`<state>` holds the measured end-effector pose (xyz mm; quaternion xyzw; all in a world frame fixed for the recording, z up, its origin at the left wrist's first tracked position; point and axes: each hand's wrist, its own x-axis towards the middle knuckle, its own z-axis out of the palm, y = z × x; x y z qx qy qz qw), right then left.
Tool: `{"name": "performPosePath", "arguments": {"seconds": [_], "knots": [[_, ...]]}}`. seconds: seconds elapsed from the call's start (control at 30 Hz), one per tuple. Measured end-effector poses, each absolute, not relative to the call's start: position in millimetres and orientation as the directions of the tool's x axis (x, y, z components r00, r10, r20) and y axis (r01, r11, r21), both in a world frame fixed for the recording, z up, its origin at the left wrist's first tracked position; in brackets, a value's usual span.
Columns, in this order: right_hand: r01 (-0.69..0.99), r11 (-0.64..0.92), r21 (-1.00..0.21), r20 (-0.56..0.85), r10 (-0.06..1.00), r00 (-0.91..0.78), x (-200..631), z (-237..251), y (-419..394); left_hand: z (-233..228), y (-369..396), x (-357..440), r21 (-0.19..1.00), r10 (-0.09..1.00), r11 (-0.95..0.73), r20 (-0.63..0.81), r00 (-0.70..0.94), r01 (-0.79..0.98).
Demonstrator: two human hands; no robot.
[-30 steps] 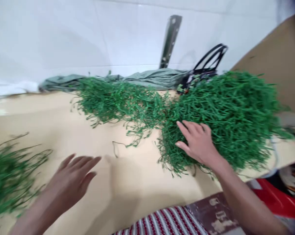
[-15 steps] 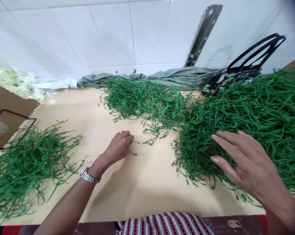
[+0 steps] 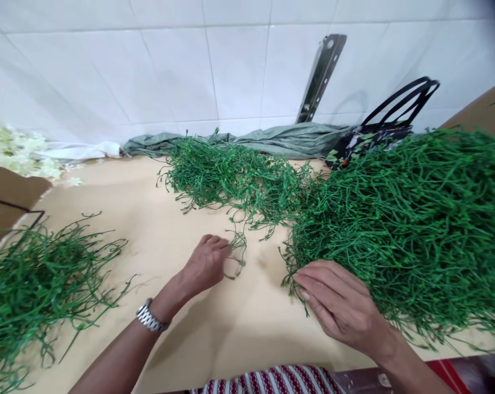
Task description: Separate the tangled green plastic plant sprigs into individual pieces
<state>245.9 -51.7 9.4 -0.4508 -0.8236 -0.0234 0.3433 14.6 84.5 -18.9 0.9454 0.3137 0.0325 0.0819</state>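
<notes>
Green stems [image 3: 237, 249], a small loose sprig of thin plastic strands, lie on the worktop [image 3: 149, 208] right at the fingertips of the left hand [image 3: 206, 265]. That hand's grip is closed: fingers curled in and pinched on the sprig, which trails up from the knuckles toward the middle pile [image 3: 231, 175] farther back. A metal watch [image 3: 150, 318] sits on the left wrist.

The right hand [image 3: 340, 303] rests palm down at the near left edge of the big pile [image 3: 407, 219] of the same green stems on the right side of the worktop. Its grip is loose, fingers spread and lying flat, fingertips touching the outermost strands without closing on any. The sprig lies between the two hands, touching the left and just apart from the right.

A third pile [image 3: 34, 279] of longer stems lies at the left edge, well apart from both hands. Behind it a cardboard box [image 3: 7, 194] shows a corner; what it holds cannot be seen. White flower pieces [image 3: 13, 156] lie heaped by the tiled wall [image 3: 169, 60]. A grey-green cloth [image 3: 280, 139] runs along the wall's foot, a metal bracket [image 3: 321, 71] leans above it, and a black-handled bag [image 3: 379, 128] stands behind the big pile, its contents hidden.
</notes>
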Motion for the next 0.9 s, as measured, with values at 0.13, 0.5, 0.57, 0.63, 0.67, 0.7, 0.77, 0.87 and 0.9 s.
{"name": "performPosePath", "arguments": {"seconds": [0.13,0.5,0.57,0.63,0.67,0.7,0.77,0.87,0.9], "knots": [[0.726,0.586,-0.36,0.533,0.768,-0.356,229.4,7.5,-46.4,2.1,55.6,-5.8,0.146,0.672,-0.74,0.199,0.713,0.657],[0.748,0.493,-0.444,0.5,0.829,-0.25,221.3,23.8,-48.0,33.1,5.9,58.3,0.472,0.53,-0.822,0.426,0.733,0.319],[0.835,0.421,-0.354,0.581,0.798,-0.156,244.8,38.1,-50.7,34.5,21.3,59.2,0.483,0.544,-0.817,0.463,0.7,0.316],[0.954,0.208,-0.217,0.649,0.76,-0.018,274.2,50.9,-50.7,27.3,43.2,60.2,0.415,0.589,-0.805,0.479,0.651,0.424],[0.988,0.081,-0.133,0.7,0.713,0.035,289.4,54.5,-49.3,20.5,55.1,61.3,0.368,0.639,-0.769,0.458,0.618,0.523],[0.997,-0.051,-0.063,0.732,0.676,0.081,303.8,55.8,-47.0,12.1,66.7,63.2,0.308,0.699,-0.71,0.411,0.585,0.633],[0.973,-0.21,0.091,0.672,0.734,0.096,326.9,52.3,-41.6,-5.9,86.3,68.6,0.163,0.777,-0.62,0.264,0.571,0.768],[0.94,-0.262,0.217,0.651,0.757,0.061,343.0,42.6,-38.8,-25.3,102.4,76.8,0.039,0.763,-0.64,0.15,0.629,0.767],[0.936,-0.268,0.227,0.662,0.747,0.054,343.8,41.0,-40.1,-28.3,104.7,77.2,0.02,0.756,-0.649,0.135,0.641,0.761]]}}
